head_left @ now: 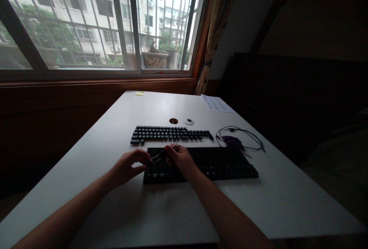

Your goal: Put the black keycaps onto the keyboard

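A black keyboard lies on the white table, with most of its upper rows looking bare of keycaps and some caps along its front edge. My right hand is closed over its left half, pinching a thin metal wire tool whose prongs point left. At the keyboard's left end my left hand is closed, thumb and fingertips meeting at the tool's prongs. Something small and dark may be between those fingertips, too dim to name. Behind the keyboard, loose black keycaps stand in tidy rows.
A coiled black cable and a purple cloth-like item lie right of the keycaps. Farther back are a round cable hole, its loose cover, a printed sheet and a yellow note. A barred window rises beyond the table.
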`<state>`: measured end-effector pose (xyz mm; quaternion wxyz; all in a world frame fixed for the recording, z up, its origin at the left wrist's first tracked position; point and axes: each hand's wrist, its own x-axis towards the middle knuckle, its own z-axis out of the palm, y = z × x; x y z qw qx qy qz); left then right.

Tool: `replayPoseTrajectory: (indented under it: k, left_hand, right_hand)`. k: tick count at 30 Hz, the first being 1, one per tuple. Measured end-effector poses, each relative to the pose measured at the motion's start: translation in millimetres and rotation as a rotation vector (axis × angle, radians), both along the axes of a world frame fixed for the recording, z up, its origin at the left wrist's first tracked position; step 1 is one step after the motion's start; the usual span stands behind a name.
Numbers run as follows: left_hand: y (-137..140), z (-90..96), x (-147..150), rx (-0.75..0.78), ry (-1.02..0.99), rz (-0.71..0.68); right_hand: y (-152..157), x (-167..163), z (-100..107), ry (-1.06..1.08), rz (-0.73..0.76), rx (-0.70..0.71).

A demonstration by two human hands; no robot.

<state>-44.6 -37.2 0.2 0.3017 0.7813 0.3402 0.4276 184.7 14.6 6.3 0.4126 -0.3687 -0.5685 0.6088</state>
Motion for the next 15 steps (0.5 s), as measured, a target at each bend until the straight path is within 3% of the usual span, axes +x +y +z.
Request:
replayPoseTrajectory:
  k: [15]
  left_hand:
    - [8.4, -7.5, -4.1, -0.009, -0.013, 0.054]
  right_hand:
    - [0.1, 1.4, 5.3, 0.064, 0.042, -0.002]
